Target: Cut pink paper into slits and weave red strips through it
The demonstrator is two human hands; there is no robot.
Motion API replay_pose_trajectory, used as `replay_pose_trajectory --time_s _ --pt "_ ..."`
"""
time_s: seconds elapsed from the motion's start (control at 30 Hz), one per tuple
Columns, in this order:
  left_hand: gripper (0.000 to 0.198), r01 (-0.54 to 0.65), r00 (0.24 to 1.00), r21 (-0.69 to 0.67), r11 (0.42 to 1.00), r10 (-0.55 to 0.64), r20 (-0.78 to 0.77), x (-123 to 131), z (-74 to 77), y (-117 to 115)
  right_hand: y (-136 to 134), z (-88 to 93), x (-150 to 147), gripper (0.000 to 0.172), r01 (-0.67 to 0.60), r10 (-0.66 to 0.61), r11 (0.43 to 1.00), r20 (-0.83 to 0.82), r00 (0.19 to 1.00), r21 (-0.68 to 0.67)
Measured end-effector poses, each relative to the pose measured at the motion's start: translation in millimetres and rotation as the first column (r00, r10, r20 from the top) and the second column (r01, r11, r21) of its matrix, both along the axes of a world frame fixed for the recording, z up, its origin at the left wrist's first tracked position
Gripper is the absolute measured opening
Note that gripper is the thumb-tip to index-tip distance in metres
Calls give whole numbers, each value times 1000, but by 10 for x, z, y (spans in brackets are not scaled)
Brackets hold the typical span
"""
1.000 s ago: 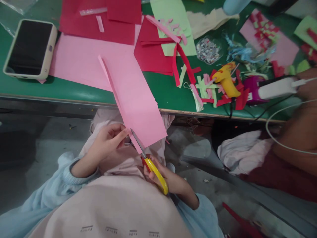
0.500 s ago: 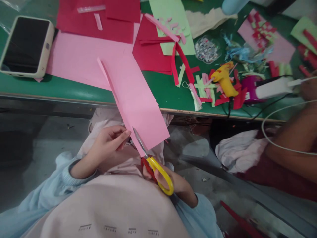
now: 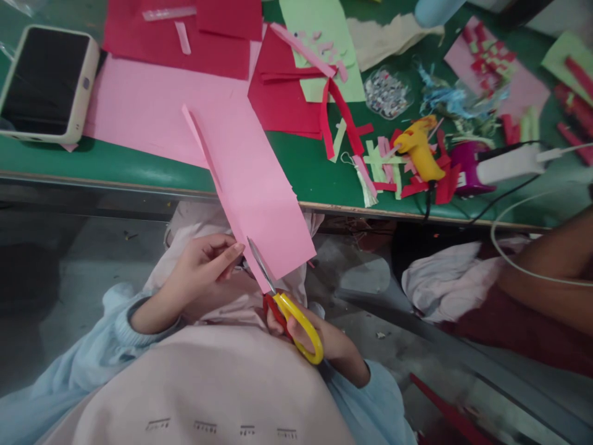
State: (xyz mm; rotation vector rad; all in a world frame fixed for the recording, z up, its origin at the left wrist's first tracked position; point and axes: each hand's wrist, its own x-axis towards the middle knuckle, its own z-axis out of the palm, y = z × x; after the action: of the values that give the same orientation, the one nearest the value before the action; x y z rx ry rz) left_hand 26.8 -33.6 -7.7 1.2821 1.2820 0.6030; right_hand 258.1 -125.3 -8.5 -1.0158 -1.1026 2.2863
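My left hand (image 3: 204,264) pinches the near left edge of a long pink paper sheet (image 3: 250,179) that hangs off the green table's front edge over my lap. My right hand (image 3: 324,340) grips yellow and red handled scissors (image 3: 287,306). Their blades are open and bite into the sheet's near edge, beside a narrow strip partly cut along the sheet's left side.
On the green table (image 3: 306,173) lie a phone (image 3: 44,83) at far left, red paper sheets (image 3: 185,37), a light green sheet (image 3: 324,43), paper scraps, a yellow glue gun (image 3: 419,151) and a purple and white tool (image 3: 491,167). Another person's arm (image 3: 546,259) is at the right.
The scissor handles have spread and the blades have opened, sitting slightly to the right. The other person's hand has drawn back from the white tool on the right.
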Motion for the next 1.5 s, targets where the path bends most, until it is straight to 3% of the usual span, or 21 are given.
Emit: replay_pose_trajectory --time_s 0.27,0.5,0.77,1.1,1.5 --pt "33 16 1000 16 1000 -16 -10 13 33 6 24 -23 -1 60 -24 20 994 36 999 104" --pt "32 17 1000 18 1000 -16 -15 30 55 20 17 8 -17 60 7 -7 1000 13 1000 27" --pt "30 28 999 -48 998 -29 -13 69 118 -12 131 111 -42 60 -22 24 993 -13 1000 118" --pt "28 32 999 -46 998 -33 -5 51 114 -17 88 70 -40 54 7 0 995 -69 998 97" --pt "29 25 1000 -44 999 -26 -18 77 133 -13 86 37 -24 59 -20 22 997 -22 1000 81"
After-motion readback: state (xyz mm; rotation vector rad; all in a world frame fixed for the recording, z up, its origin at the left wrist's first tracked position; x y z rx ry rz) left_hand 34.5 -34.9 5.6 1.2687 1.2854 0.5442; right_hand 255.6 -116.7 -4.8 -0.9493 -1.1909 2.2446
